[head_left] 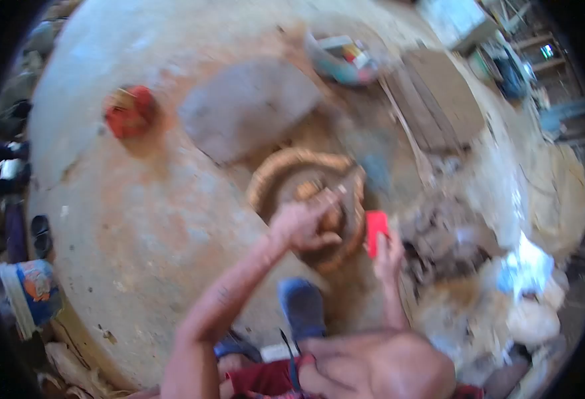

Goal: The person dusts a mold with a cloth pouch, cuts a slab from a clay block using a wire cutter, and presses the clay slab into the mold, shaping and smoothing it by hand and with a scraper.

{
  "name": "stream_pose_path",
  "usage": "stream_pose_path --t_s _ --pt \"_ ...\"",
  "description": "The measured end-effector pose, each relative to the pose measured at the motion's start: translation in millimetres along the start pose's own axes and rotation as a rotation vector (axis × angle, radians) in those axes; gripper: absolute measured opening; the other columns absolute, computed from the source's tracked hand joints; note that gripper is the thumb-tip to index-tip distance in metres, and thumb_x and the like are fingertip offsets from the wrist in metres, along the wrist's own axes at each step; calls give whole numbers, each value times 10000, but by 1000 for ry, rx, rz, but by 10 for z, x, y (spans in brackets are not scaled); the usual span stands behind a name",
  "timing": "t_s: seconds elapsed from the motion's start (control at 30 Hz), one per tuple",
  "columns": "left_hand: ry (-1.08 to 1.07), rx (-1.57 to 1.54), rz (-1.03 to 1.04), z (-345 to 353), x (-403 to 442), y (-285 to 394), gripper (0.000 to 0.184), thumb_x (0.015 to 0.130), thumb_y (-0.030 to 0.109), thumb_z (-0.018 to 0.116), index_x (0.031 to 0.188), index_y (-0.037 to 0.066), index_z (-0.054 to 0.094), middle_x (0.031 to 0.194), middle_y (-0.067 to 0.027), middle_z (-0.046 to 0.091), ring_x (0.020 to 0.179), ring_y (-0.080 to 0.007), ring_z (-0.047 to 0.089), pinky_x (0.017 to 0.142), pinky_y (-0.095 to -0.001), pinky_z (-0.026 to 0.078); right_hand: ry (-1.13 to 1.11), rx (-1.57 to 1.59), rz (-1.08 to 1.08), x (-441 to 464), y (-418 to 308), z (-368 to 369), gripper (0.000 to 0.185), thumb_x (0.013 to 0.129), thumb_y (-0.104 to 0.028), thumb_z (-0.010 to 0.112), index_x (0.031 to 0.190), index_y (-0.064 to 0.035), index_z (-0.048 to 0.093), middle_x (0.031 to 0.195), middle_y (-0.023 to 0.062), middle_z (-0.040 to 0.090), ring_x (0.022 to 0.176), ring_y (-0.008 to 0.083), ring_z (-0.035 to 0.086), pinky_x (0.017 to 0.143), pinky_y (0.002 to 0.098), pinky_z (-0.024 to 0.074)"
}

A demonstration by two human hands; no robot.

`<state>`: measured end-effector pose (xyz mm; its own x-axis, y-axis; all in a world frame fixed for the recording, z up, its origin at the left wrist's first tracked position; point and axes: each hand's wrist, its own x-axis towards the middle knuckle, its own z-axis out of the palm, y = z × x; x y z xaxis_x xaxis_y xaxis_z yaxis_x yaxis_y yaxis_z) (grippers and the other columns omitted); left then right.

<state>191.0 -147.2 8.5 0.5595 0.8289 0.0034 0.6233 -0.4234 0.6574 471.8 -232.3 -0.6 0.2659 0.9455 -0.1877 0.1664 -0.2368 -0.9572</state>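
A clay-like piece with a raised, curved brown rim [266,174] sits on the floor, with an orange-brown lump [308,189] inside it. My left hand [300,221] is over the middle of this piece, fingers stretched out and thumb apart; blur hides whether it touches the lump. Just right of the rim, my right hand [389,256] holds a small flat red rectangular piece [376,233] upright between thumb and fingers.
Behind the rimmed piece lies a flat grey sheet [249,106]. A tub of items [343,60], a brown board [442,100] and a dark clay heap [449,233] lie to the right. Leftward are a red bundle [129,112] and a bucket [31,292]. My sandalled foot [302,307] is close in front.
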Motion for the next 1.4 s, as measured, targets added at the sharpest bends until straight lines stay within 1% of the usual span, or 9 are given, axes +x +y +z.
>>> stream_pose_path --t_s 0.13,0.23,0.3,0.4,0.7,0.8,0.97,1.2,1.4 --pt "460 -21 -172 -131 -79 210 645 951 272 765 1554 189 549 1338 -141 713 1121 -345 730 836 -419 621 223 -196 13 464 249 14 299 1093 -285 590 1236 -28 643 1106 119 719 904 198 709 610 356 641" --pt "873 49 -167 -533 -115 168 545 922 235 787 1439 130 653 1223 -159 735 1088 -317 715 936 -425 582 136 -693 -60 844 263 -44 346 1065 -233 611 1318 2 619 1197 203 705 1051 389 701 928 482 588" --pt "953 78 -470 -587 -271 4 507 977 278 735 1430 71 640 1292 -181 706 1181 -339 682 1026 -442 539 384 -879 -274 782 -205 286 423 1003 -167 678 1379 16 610 1326 225 647 1236 441 607 1097 491 467" --pt "682 -293 -716 -377 -424 -333 482 1049 302 649 1437 19 614 1354 -204 676 1238 -394 657 1082 -442 503 146 -705 -371 1039 -520 413 616 890 -213 807 1420 23 599 1445 198 574 1352 401 527 1129 485 444" --pt "771 -530 -617 10 -323 -661 454 1135 301 498 1478 11 567 1407 -242 650 1342 -351 607 1138 -422 458 -709 -957 -588 1580 -1012 1094 1085 637 -603 912 1555 -154 546 1452 179 587 1396 374 491 1163 541 348" --pt "758 -495 -559 0 -366 -680 474 1149 297 452 1501 -5 550 1448 -246 633 1352 -394 596 1163 -427 440 -779 -1079 -745 1625 -1076 1102 1262 576 -620 923 1623 -112 435 1437 179 596 1358 385 520 1134 500 370" --pt "745 -574 -554 -42 -310 -705 457 1148 317 473 1466 9 584 1386 -203 671 1305 -276 619 1130 -370 450 -742 -1093 -702 1669 -795 1063 1223 590 -685 901 1615 -185 456 1276 143 651 1222 338 595 1007 506 434" --pt "648 -635 -551 -137 -259 -763 485 1145 355 486 1499 32 559 1411 -196 666 1324 -276 615 1128 -380 454 -709 -1134 -544 1651 -931 1109 1131 538 -692 926 1464 -153 561 1261 160 715 1206 367 654 1018 566 421" --pt "559 -724 -517 -183 -328 -747 555 1129 345 534 1578 28 456 1477 -213 622 1374 -288 590 1159 -389 442 -646 -1181 -723 1609 -895 1161 1171 535 -768 887 1445 -96 586 1203 167 715 1143 360 666 975 493 436"
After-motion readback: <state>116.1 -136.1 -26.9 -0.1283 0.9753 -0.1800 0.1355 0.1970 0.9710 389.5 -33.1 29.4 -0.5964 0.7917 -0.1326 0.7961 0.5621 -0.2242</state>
